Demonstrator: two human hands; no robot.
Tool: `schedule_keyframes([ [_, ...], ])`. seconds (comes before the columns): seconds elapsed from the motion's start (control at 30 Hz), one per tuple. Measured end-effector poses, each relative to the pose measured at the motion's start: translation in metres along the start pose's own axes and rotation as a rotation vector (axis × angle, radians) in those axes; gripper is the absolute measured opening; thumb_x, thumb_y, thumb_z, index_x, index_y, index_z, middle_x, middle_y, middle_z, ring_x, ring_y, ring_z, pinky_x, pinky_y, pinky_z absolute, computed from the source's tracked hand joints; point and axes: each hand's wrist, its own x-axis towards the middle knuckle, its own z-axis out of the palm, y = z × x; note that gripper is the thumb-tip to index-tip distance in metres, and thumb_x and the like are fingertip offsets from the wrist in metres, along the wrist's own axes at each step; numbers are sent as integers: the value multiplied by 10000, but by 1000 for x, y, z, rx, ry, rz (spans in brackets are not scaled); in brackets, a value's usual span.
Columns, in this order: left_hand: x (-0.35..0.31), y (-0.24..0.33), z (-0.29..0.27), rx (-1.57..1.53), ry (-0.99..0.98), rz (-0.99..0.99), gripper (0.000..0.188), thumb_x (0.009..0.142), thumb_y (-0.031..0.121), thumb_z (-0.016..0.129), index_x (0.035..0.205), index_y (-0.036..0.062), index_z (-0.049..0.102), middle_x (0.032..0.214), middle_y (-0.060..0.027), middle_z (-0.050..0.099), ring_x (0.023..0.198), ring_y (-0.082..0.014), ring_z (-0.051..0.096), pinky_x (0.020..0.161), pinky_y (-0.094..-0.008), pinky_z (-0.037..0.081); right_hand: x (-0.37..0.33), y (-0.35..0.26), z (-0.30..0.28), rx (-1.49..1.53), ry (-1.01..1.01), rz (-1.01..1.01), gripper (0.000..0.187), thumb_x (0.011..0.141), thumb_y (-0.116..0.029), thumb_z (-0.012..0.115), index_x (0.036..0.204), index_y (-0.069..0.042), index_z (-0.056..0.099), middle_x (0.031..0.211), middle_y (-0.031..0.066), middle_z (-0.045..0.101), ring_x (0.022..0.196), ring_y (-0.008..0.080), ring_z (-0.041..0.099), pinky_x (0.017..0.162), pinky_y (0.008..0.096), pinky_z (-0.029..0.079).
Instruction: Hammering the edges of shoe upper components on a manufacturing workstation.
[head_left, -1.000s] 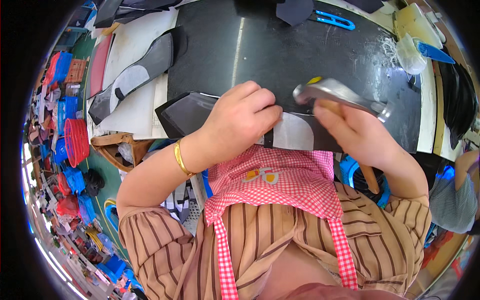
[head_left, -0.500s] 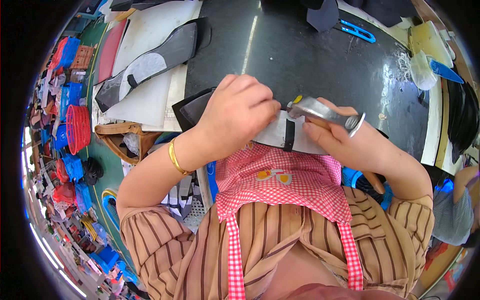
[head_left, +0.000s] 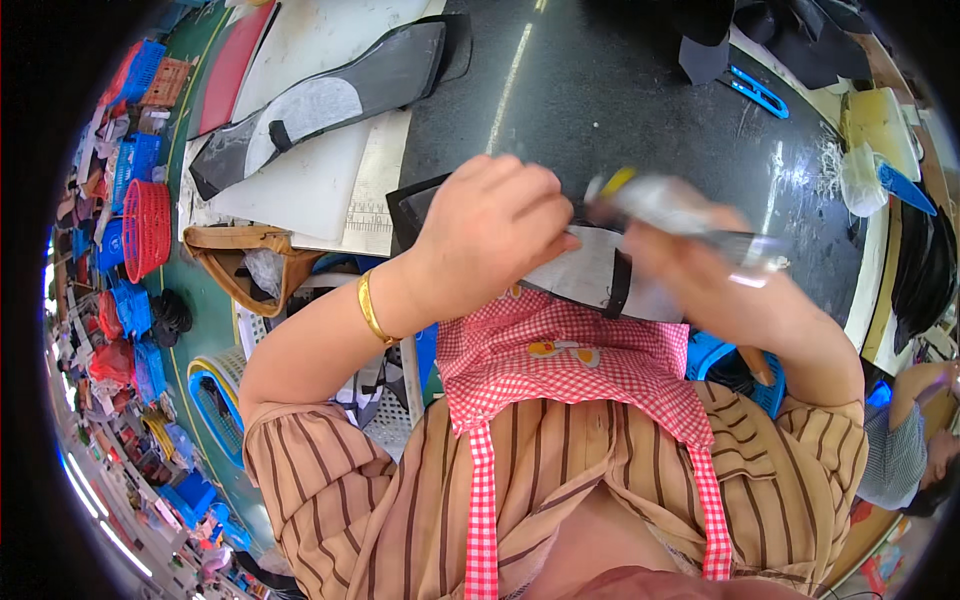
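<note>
A flat black piece with a light grey patch (head_left: 577, 270) and a short black strap (head_left: 619, 284) lies at the near edge of the dark table. My left hand (head_left: 500, 222) is closed over its left part; the fingertips are partly hidden. My right hand (head_left: 685, 258), smeared by motion, is wrapped round a hammer (head_left: 660, 205) with a metal head, held above the piece's right part. Under my right forearm a wooden handle (head_left: 755, 365) shows, seemingly the hammer's. Whether the hammer head touches the piece, I cannot tell.
A similar black and grey piece (head_left: 405, 75) rests on white boards at the left. A blue cutter (head_left: 757, 92) lies at the far right, near black sheets (head_left: 800, 40). A brown-rimmed bag (head_left: 215, 238) hangs at the table's left. Another person (head_left: 895, 450) is at the right edge.
The whole view has shifted, so the table's things appear further right. The hammer and my right hand have moved and blurred. My left hand stays closed at the piece.
</note>
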Motion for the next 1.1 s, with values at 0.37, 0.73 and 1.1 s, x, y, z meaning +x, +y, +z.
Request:
schedule_keyframes([
  [0.37, -6, -17, -19, -72, -44, -32, 284, 659, 97, 803, 905, 36, 675, 933, -73, 598, 815, -272, 570, 716, -358, 492, 19, -10, 4, -189, -175, 13, 223, 965, -219, 609, 1051, -22, 550, 757, 194, 631, 707, 401, 634, 648, 426, 499],
  [0.73, -15, -40, -35, -140, -53, -92, 315, 655, 107, 813, 938, 34, 694, 949, -86, 608, 847, -276, 583, 732, -361, 506, 40, -20, 4, -222, -258, 32, 243, 951, -219, 622, 1067, -27, 528, 736, 211, 632, 709, 413, 652, 621, 437, 497],
  [1.1, -29, -29, -32, -12, -16, -26, 307, 666, 110, 810, 934, 22, 688, 945, -86, 616, 842, -273, 602, 730, -358, 516, 52, -32, 6, -125, -70, -68, 238, 967, -215, 588, 1098, -20, 549, 767, 202, 636, 704, 368, 645, 644, 418, 499],
])
